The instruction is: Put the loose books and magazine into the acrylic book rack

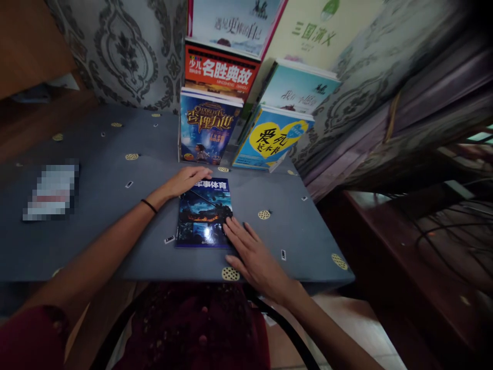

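A dark blue book (pixel 204 210) with a tank on its cover lies flat on the table, face up. My left hand (pixel 188 180) rests across its upper left corner, fingers stretched out and hiding part of the title. On the right side, my right hand (pixel 250 252) lies flat, its fingertips touching the book's right edge and its thumb on the tablecloth. Just beyond stand a purple-blue book (pixel 210 128) on the left and a blue book with a yellow heart (pixel 273 137) on the right.
Behind those rise a red-orange book (pixel 221 72), a teal book (pixel 298 90), a white-blue book (pixel 234 25) and a pale green book (pixel 311 31). A blurred-out flat item (pixel 52 192) lies on the grey tablecloth (pixel 154 139). Cables (pixel 454 221) tangle over dark furniture at right.
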{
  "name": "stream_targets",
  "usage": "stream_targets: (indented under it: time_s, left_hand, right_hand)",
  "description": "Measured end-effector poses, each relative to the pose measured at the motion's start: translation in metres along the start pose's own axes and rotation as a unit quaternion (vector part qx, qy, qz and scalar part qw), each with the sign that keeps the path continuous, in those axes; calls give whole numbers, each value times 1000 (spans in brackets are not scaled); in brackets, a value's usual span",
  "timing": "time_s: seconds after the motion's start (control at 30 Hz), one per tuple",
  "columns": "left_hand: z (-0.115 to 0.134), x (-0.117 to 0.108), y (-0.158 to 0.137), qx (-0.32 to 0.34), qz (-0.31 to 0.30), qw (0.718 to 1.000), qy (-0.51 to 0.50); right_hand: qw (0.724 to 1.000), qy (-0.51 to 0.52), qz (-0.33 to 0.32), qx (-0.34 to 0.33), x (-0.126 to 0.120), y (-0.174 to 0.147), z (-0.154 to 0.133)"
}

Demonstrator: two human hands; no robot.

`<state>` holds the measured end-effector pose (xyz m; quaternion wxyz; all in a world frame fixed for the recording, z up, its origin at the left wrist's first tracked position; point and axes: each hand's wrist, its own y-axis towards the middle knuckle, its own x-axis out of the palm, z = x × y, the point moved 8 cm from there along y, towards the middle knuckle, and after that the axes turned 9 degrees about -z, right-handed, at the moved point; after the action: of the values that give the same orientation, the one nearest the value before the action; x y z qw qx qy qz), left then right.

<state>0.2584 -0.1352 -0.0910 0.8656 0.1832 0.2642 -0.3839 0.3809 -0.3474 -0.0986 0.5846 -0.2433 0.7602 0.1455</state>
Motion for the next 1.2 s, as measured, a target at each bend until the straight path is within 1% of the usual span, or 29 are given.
stream_targets:
  time_s: [0.1,0.2,0.27,0.33,0.37,0.43,0.47,0.53,0.63,0.7,0.73,0.77,0.8,0.87,0.9,0.93,0.97,1.0,1.03,1.07,1.1,1.13,1.17,1.2]
  left_hand:
    - [7,0,-1,13,10,1000,23]
    - [12,-6,-6,6,37,998,57]
    - [13,-13,-15,-23,85,990,108]
    - [9,-19,-30,-77,134,972,177]
    - [7,-19,-39,-108,147,961,208]
    - [3,-11,-58,-150,147,947,244]
    - [4,-5,-66,-153,144,946,246]
    - [6,6,-77,-140,139,954,224]
    - [5,12,-84,-123,156,971,137]
    - [1,9,-82,-118,171,978,34]
    - [-1,8,-81,-118,179,976,-31]
    - [-4,7,-80,-121,193,968,-104]
    - [-7,7,-80,-128,212,952,-180]
    - [-8,14,-81,-150,238,904,-321]
    - [-5,20,-81,-162,231,882,-377]
    - [0,27,-79,-170,208,867,-419]
    - [10,32,-76,-173,174,861,-446]
    - [22,33,-73,-168,138,864,-455]
    - [36,29,-69,-152,111,875,-447]
    - [52,19,-66,-125,100,892,-422]
    - [70,4,-63,-88,104,916,-377]
    - [88,-13,-62,-48,118,943,-308]
    - [107,-28,-62,-14,138,967,-212]
    - [125,-38,-64,12,148,984,-101]
  right_hand:
    - [1000,7,-6,-9,1,-18,-14]
    - [1000,22,-10,-18,-3,-26,-17]
    - [1000,20,1,-8,-9,-24,-14]
    - [1000,8,21,10,-14,-18,-8]
    - [999,2,31,18,-16,-14,-6]
    - [998,-4,47,28,-16,-7,-2]
    - [998,-2,56,29,-16,-4,-2]
    - [997,6,71,31,-14,-1,-1]
    - [996,22,84,32,-12,-2,0]
    - [996,34,80,37,-11,-4,2]
    - [995,43,76,39,-11,-4,2]
    - [995,52,72,42,-11,-5,2]
    - [995,63,69,42,-11,-6,3]
    - [993,88,70,42,-12,-7,4]
    - [991,100,73,42,-12,-8,5]
    - [990,113,77,41,-12,-8,6]
    - [988,127,82,39,-12,-8,8]
    - [985,142,88,36,-12,-8,10]
    - [983,156,95,29,-14,-7,11]
    - [980,169,102,19,-17,-6,11]
    - [977,179,111,8,-22,-6,10]
    - [975,186,123,-5,-28,-5,7]
    - [972,190,134,-19,-35,-5,3]
    - [970,194,144,-35,-43,-6,-3]
